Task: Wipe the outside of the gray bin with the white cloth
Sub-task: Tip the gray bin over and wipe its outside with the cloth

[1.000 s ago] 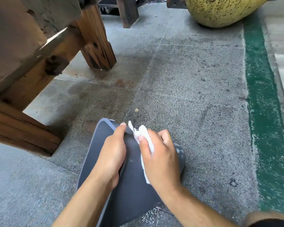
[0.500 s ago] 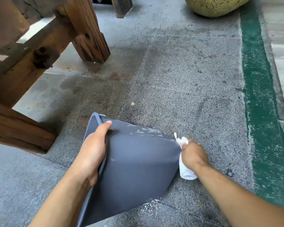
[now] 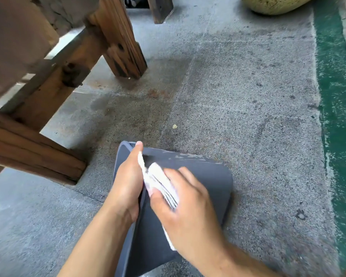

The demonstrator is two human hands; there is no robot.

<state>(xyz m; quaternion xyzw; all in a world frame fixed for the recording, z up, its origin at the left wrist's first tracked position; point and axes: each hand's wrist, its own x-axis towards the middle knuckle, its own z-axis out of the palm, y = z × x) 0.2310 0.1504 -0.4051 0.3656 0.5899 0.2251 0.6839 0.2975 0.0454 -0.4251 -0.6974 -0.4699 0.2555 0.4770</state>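
One gray bin (image 3: 204, 184), smooth plastic with rounded corners, lies tipped on the speckled concrete floor (image 3: 238, 96) at lower centre of the frame. One white cloth (image 3: 160, 184), folded into layers, is pressed flat against the bin's outer wall. Two bare hands: the left hand (image 3: 126, 182) is clamped over the bin's rim, thumb outside; the right hand (image 3: 188, 214) grasps the cloth under spread fingers. Rough wooden beams (image 3: 116, 37) occupy the upper left. One green painted strip (image 3: 336, 96) runs down the right edge. One mottled yellow rounded object (image 3: 276, 5) sits at top right.
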